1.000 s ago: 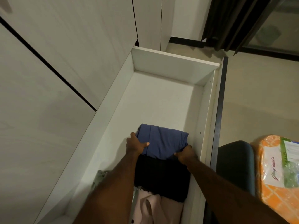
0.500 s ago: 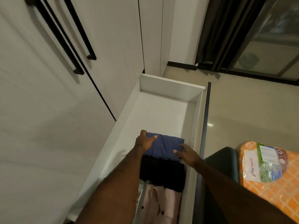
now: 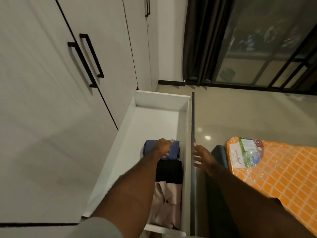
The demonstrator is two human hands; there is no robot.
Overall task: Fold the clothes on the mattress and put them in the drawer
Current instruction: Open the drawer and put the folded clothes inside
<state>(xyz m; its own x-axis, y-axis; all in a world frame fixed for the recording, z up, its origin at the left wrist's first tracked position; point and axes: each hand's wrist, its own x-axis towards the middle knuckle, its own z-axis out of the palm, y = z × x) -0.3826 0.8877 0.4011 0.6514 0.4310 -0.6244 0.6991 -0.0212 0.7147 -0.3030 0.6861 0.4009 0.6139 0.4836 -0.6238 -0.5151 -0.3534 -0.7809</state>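
A white drawer (image 3: 159, 102) stands pulled out from the wardrobe. Three folded clothes lie in a row along its right side: a blue one (image 3: 174, 151) farthest, a black one (image 3: 169, 171) in the middle, a pale pink one (image 3: 167, 208) nearest. My left hand (image 3: 163, 147) hovers over the blue garment with loose fingers and holds nothing. Spread and empty, my right hand (image 3: 201, 156) is at the drawer's dark front edge (image 3: 193, 117), outside the drawer. The orange checked mattress (image 3: 277, 170) lies at the right.
Wardrobe doors with black bar handles (image 3: 89, 60) rise at the left. A dark teal cushion (image 3: 218, 153) sits between drawer and mattress. Dark curtains (image 3: 204, 40) and a glass sliding door (image 3: 267, 48) are at the back. Glossy tiled floor (image 3: 240, 115) spreads to the right of the drawer.
Both hands have let go of the blue garment. My right hand moved out of the drawer to its front edge. The view has risen and pulled back from the drawer.
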